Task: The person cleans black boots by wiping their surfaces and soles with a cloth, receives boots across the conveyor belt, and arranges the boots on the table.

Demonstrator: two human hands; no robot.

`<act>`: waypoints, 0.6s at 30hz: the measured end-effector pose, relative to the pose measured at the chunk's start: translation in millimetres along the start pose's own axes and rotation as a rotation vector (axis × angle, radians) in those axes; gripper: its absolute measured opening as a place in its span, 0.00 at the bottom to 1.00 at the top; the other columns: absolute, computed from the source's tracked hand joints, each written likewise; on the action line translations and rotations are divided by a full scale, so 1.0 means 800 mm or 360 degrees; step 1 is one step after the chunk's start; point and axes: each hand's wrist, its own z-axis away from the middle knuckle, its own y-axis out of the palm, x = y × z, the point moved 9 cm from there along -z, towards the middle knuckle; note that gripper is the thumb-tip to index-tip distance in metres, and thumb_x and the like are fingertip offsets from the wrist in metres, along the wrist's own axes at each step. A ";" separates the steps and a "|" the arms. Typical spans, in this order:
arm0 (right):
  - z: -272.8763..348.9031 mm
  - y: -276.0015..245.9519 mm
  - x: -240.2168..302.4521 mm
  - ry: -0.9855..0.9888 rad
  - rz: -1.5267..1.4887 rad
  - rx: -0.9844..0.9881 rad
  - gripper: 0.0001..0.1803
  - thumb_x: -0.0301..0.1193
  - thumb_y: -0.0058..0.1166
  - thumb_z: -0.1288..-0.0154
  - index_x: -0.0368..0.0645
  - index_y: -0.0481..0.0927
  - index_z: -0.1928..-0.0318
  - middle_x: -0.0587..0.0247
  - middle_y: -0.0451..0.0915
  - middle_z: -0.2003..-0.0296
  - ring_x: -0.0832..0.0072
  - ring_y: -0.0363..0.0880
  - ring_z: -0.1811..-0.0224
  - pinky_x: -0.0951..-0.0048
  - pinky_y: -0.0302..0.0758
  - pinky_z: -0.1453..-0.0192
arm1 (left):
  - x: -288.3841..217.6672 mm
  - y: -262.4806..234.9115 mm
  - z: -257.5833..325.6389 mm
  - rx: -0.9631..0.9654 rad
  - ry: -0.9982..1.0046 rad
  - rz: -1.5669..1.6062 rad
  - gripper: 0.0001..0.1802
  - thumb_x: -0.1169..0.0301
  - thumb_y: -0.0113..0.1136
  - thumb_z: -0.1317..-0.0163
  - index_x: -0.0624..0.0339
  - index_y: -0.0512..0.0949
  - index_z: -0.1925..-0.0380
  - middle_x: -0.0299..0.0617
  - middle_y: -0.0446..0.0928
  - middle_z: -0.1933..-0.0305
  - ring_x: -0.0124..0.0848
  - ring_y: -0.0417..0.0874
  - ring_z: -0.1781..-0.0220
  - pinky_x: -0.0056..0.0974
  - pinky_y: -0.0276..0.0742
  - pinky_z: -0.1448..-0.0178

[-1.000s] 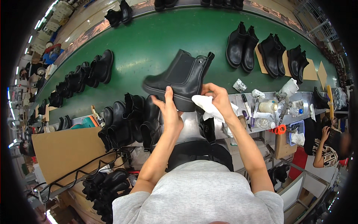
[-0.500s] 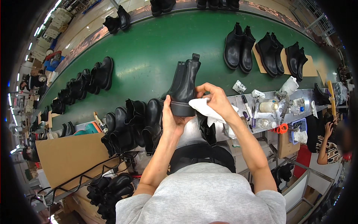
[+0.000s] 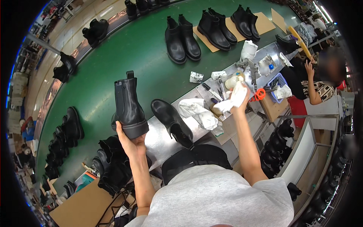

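A black ankle boot [image 3: 128, 106] stands upright in my left hand [image 3: 132, 145], which grips its chunky sole from below at the heel. Out to the right, my right hand [image 3: 242, 102] is closed on a white cloth [image 3: 233, 98]. It is right by a bottle of pale yellowish liquid [image 3: 231, 82]; whether the fingers touch the bottle is hidden by the cloth. Between my hands, a second black boot [image 3: 172, 121] lies on the metal ledge [image 3: 160, 138]. A crumpled white cloth [image 3: 198, 112] lies to the right of that boot.
Black boots [image 3: 183, 41] stand in pairs across the green table [image 3: 151, 56], some on cardboard. Pens [image 3: 211, 90], an orange coiled hose [image 3: 258, 94] and a blue basket [image 3: 278, 85] crowd the right ledge. More boots [image 3: 113, 162] are at left. A co-worker's arm [image 3: 312, 85] is at right.
My right hand has moved away from the boot to the right with the white cloth, reaching the bottle. My left hand still holds the boot, now farther left. The view has turned rightward.
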 end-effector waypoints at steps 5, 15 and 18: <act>-0.109 -0.036 0.011 -0.0043 0.0541 -0.0204 0.11 0.34 0.40 0.30 0.46 0.74 0.53 0.63 0.76 0.66 0.73 0.78 0.76 0.74 0.72 0.78 | 0.024 0.030 -0.004 0.0165 -0.0208 0.0032 0.25 0.48 0.49 0.37 0.58 0.71 0.53 0.45 0.78 0.57 0.36 0.82 0.59 0.41 0.83 0.59; 0.141 0.027 0.016 -0.1584 0.2071 0.0644 0.36 0.12 0.43 0.55 0.41 0.65 0.40 0.44 0.67 0.55 0.48 0.68 0.52 0.60 0.67 0.47 | 0.031 0.008 -0.019 0.0144 -0.0259 0.0049 0.25 0.50 0.47 0.36 0.59 0.70 0.50 0.47 0.76 0.54 0.38 0.80 0.56 0.44 0.81 0.57; 0.135 0.034 0.018 -0.1457 0.2041 0.0619 0.33 0.13 0.37 0.54 0.37 0.65 0.41 0.40 0.68 0.54 0.46 0.67 0.50 0.59 0.63 0.42 | 0.033 0.002 -0.021 0.0173 -0.0265 0.0071 0.26 0.51 0.48 0.37 0.61 0.70 0.49 0.47 0.75 0.52 0.39 0.79 0.53 0.46 0.79 0.53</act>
